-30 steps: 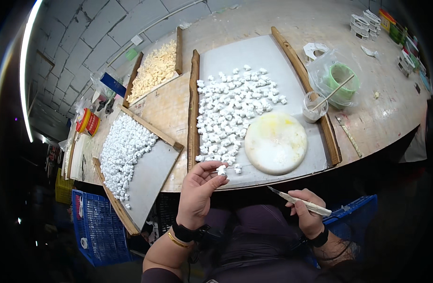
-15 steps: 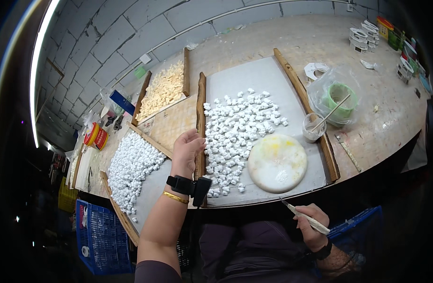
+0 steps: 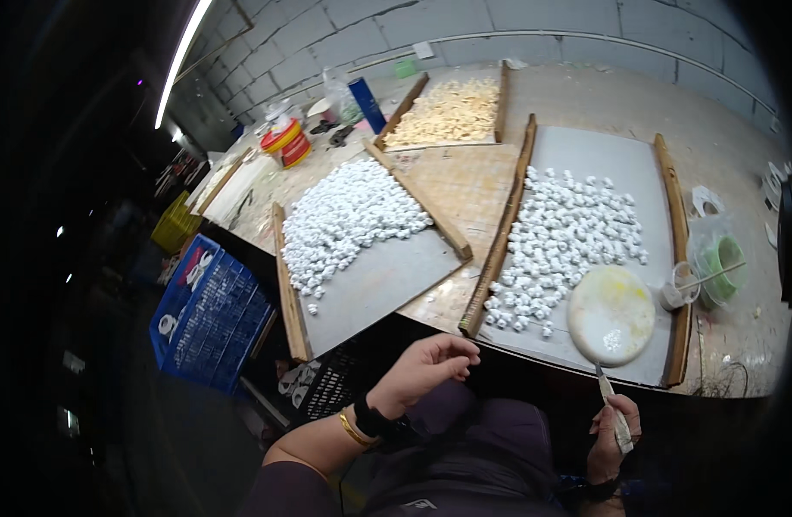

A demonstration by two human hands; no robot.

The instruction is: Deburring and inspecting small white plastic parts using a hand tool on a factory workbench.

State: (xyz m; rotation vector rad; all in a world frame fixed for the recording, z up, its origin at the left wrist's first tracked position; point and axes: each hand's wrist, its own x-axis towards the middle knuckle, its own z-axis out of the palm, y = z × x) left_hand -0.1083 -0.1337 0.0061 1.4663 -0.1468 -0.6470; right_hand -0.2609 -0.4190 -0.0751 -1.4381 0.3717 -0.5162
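Observation:
My right hand holds a small knife by its pale, smeared handle, below the front edge of the right board. The dark metal tip points up at the near rim of a round white slab stained yellow; whether it touches cannot be told. My left hand hangs in front of the table's front edge with fingers loosely curled and a gap by the thumb; nothing shows in it. Left of the slab, many small white knobbly pieces lie spread on the grey board between wooden rails.
A second board at the left bears a dense heap of white pieces. Cream pieces fill a tray behind. A clear cup and green tub with a stick stand right. A blue crate sits below left.
The view has swung left. My left hand has come back from the right board's left rail to the space before the table. The right hand still grips the knife, its tip now at the slab's rim.

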